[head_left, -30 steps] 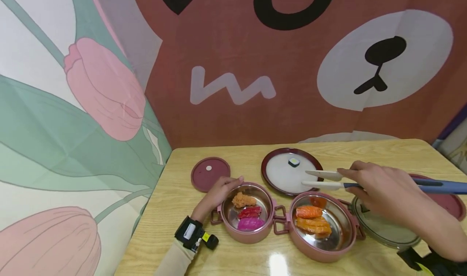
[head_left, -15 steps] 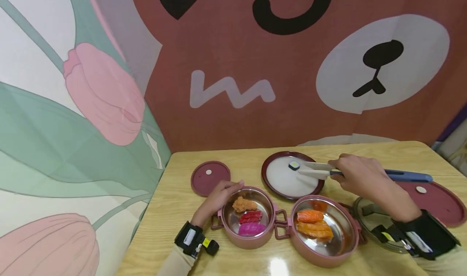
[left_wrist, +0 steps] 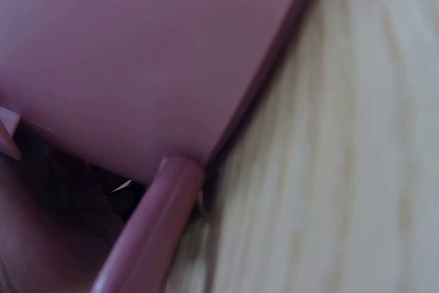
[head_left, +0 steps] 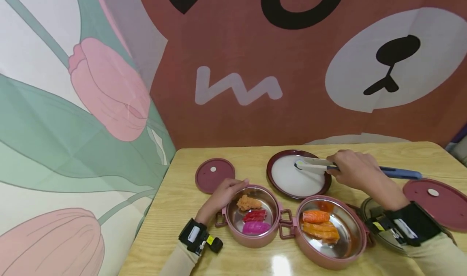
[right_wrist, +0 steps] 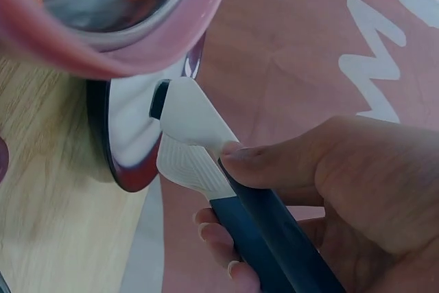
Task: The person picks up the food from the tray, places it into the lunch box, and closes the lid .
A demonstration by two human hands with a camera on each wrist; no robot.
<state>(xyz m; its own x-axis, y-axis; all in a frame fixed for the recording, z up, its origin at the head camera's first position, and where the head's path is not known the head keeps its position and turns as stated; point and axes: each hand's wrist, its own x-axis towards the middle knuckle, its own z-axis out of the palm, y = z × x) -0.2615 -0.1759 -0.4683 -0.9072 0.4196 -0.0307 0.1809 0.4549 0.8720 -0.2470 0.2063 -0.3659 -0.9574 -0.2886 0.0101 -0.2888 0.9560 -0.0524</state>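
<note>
My right hand (head_left: 355, 168) grips blue-handled tongs (head_left: 399, 173) with pale tips. The tips are around a small sushi roll (head_left: 298, 165) with a dark rim, on the white plate with a dark red edge (head_left: 269, 171). In the right wrist view the tongs' pale head (right_wrist: 195, 118) covers most of the roll (right_wrist: 159, 99). My left hand (head_left: 223, 195) holds the left side of the small pink pot (head_left: 251, 242), fingers along its rim. Inside are a fried chicken piece (head_left: 249, 203), a red piece (head_left: 255, 215) and a purple piece (head_left: 256, 227).
A larger pink pot (head_left: 324, 260) holding orange pieces (head_left: 321, 230) stands to the right, its handle close to the small pot's. Dark red lids lie at the left (head_left: 204, 174) and right (head_left: 446, 207). A glass lid (head_left: 383, 237) is partly under my right wrist.
My right hand has moved left and forward with the tongs, bringing their tips from the plate's right side onto the sushi roll. The left hand stays at the small pot.
</note>
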